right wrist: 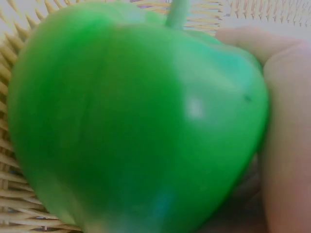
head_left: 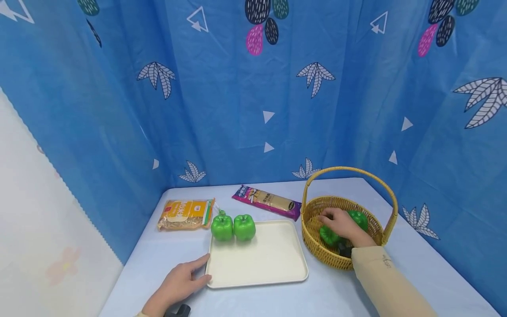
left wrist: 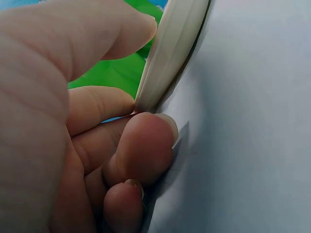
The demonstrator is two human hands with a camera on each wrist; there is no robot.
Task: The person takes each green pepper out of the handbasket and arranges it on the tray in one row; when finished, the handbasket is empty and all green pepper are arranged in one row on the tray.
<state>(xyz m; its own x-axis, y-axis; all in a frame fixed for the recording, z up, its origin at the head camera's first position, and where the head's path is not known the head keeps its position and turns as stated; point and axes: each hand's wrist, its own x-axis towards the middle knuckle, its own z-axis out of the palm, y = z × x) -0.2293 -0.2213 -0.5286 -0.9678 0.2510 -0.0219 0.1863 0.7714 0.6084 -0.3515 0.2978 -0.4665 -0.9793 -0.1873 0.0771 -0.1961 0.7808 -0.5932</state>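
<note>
My left hand (head_left: 180, 279) rests at the left side of a cream tray (head_left: 257, 264); thumb and index finger touch its rim (left wrist: 167, 53). Two green bell peppers, a left one (head_left: 222, 228) and a right one (head_left: 244, 228), stand side by side at the tray's back left. Inside the wicker basket (head_left: 330, 259), my right hand (head_left: 340, 222) reaches down with curled fingers and holds a green bell pepper (right wrist: 136, 121). That pepper hides most of the fingers in the right wrist view. Another green bell pepper (head_left: 359, 219) lies in the basket, right of the hand.
Behind the tray lies a long purple packet (head_left: 267, 201). An orange and clear food bag (head_left: 186, 214) sits at the table's back left. The basket's tall handle (head_left: 348, 168) arches over my right hand. A blue curtain (head_left: 237, 110) encloses the back and sides.
</note>
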